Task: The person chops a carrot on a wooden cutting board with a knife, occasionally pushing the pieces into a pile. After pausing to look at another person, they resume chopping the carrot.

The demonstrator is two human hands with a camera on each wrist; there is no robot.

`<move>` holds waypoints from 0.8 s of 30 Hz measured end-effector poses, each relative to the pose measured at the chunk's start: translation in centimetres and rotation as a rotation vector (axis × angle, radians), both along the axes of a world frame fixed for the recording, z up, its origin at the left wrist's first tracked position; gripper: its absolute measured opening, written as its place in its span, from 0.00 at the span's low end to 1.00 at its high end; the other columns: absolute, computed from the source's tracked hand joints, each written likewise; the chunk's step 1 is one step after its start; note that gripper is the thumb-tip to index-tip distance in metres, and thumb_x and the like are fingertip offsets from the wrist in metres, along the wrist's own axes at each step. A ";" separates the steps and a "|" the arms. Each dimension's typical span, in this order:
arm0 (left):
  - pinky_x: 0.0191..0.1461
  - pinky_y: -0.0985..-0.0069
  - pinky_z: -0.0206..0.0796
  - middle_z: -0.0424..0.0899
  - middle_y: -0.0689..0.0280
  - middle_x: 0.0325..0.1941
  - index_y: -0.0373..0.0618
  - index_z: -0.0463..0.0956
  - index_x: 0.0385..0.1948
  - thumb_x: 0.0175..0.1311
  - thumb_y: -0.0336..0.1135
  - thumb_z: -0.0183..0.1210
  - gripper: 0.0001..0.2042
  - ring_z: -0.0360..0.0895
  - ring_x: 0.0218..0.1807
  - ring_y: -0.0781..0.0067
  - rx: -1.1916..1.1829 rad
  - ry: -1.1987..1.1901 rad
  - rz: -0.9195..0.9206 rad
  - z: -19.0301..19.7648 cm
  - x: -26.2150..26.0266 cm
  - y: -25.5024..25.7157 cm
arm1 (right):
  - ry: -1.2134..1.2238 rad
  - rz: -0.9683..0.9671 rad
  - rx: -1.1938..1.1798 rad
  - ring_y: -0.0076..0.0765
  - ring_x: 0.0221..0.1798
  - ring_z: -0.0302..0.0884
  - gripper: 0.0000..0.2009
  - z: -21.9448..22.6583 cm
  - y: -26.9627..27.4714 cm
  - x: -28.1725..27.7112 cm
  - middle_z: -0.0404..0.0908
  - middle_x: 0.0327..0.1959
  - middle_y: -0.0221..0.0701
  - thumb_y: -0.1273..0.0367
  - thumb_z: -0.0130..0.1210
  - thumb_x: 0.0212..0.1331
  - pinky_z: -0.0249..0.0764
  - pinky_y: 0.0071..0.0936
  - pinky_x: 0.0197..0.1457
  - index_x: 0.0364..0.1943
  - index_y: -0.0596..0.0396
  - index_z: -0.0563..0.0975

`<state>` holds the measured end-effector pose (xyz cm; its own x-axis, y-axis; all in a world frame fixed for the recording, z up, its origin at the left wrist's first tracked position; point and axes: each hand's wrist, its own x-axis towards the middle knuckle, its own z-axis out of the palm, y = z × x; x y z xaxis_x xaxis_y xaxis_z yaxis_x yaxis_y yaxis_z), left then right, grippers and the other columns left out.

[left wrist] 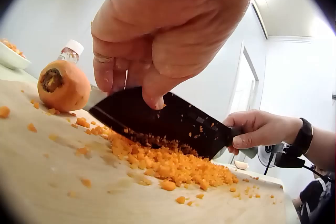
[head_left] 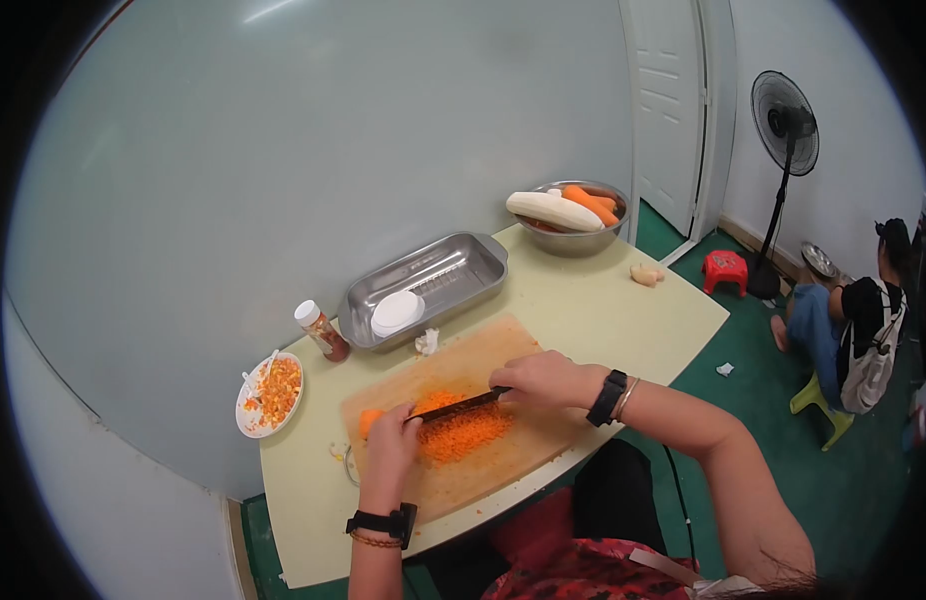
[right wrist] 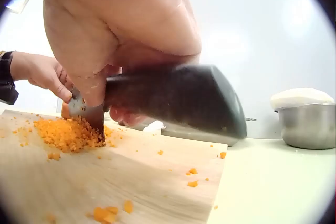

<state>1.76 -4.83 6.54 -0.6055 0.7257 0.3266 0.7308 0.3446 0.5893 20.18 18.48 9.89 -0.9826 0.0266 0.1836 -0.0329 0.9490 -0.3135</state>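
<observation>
Orange minced carrot (head_left: 463, 432) (fine, perhaps damp) heaped under dark knife (head_left: 461, 405).

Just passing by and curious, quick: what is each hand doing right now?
Left hand: fingers pressing down on the knife blade's spine, holding nothing.
Right hand: closed around the knife handle.

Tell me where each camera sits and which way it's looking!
Head: worn high, looking down at the cutting board; shows both forearms, left hand and right hand.
Left wrist: low by the board, looking past left-hand fingers on the knife toward the right hand.
Right wrist: low beside the right hand gripping the knife handle, looking toward the left hand.
Shared: all three show the knife and minced carrot.
</observation>
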 end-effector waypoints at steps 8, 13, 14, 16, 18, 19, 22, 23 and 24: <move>0.61 0.60 0.68 0.80 0.43 0.53 0.31 0.75 0.54 0.61 0.32 0.63 0.21 0.76 0.56 0.42 0.089 -0.011 0.030 -0.9 3.3 -5.3 | 0.059 -0.153 -0.165 0.53 0.45 0.80 0.11 1.7 0.1 3.2 0.81 0.40 0.40 0.62 0.53 0.68 0.75 0.46 0.46 0.48 0.50 0.75; 0.62 0.57 0.66 0.76 0.41 0.56 0.29 0.74 0.52 0.56 0.39 0.67 0.26 0.71 0.60 0.40 -0.199 -0.018 -0.053 -1.4 5.6 -6.2 | 0.049 -0.227 -0.251 0.57 0.45 0.79 0.13 0.7 -1.2 3.9 0.81 0.42 0.46 0.63 0.52 0.69 0.75 0.48 0.48 0.50 0.54 0.74; 0.63 0.57 0.66 0.74 0.41 0.57 0.29 0.74 0.52 0.56 0.41 0.67 0.27 0.70 0.61 0.40 -0.232 0.029 -0.053 -1.3 5.9 -6.1 | 0.073 -0.218 -0.250 0.57 0.45 0.79 0.12 0.5 -1.3 3.7 0.81 0.41 0.46 0.63 0.51 0.69 0.75 0.49 0.48 0.50 0.54 0.74; 0.63 0.56 0.65 0.73 0.41 0.58 0.28 0.73 0.51 0.55 0.44 0.68 0.29 0.68 0.62 0.40 -0.291 0.045 -0.061 -0.8 6.3 -6.2 | 0.118 -0.201 -0.251 0.58 0.44 0.79 0.12 0.1 -1.7 3.2 0.81 0.41 0.47 0.64 0.51 0.69 0.75 0.50 0.46 0.49 0.55 0.74; 0.64 0.56 0.64 0.72 0.42 0.58 0.28 0.72 0.51 0.55 0.45 0.68 0.30 0.67 0.62 0.41 -0.342 -0.011 -0.075 0.2 6.2 -5.9 | 0.106 -0.243 -0.165 0.59 0.41 0.80 0.11 -0.6 -2.5 2.5 0.82 0.38 0.47 0.65 0.49 0.69 0.75 0.51 0.43 0.48 0.55 0.73; 0.64 0.56 0.64 0.72 0.42 0.57 0.28 0.72 0.51 0.55 0.46 0.68 0.30 0.68 0.62 0.41 -0.355 -0.007 -0.083 0.2 6.2 -5.8 | 0.101 -0.266 -0.123 0.59 0.40 0.80 0.10 -0.9 -2.9 2.2 0.82 0.36 0.47 0.65 0.49 0.69 0.75 0.51 0.41 0.48 0.55 0.73; 0.64 0.56 0.64 0.72 0.42 0.57 0.29 0.71 0.51 0.55 0.46 0.68 0.30 0.68 0.61 0.41 -0.353 0.018 -0.110 -0.3 5.8 -5.6 | -0.067 -0.250 -0.069 0.59 0.35 0.81 0.10 -0.7 -4.1 1.9 0.82 0.31 0.46 0.65 0.48 0.69 0.75 0.52 0.37 0.47 0.55 0.73; 0.64 0.56 0.64 0.72 0.42 0.58 0.29 0.70 0.52 0.55 0.46 0.68 0.31 0.68 0.61 0.41 -0.324 0.031 -0.116 -0.9 5.6 -5.8 | -0.067 -0.256 -0.066 0.59 0.34 0.81 0.10 -0.2 -4.4 1.9 0.82 0.30 0.46 0.65 0.48 0.69 0.75 0.52 0.37 0.47 0.55 0.73; 0.65 0.56 0.64 0.72 0.41 0.58 0.29 0.69 0.53 0.55 0.46 0.68 0.31 0.68 0.62 0.42 -0.297 0.043 -0.120 -1.6 5.3 -6.1 | -0.069 -0.260 -0.064 0.59 0.33 0.81 0.11 0.5 -4.7 1.9 0.83 0.29 0.45 0.65 0.48 0.68 0.75 0.52 0.37 0.48 0.55 0.73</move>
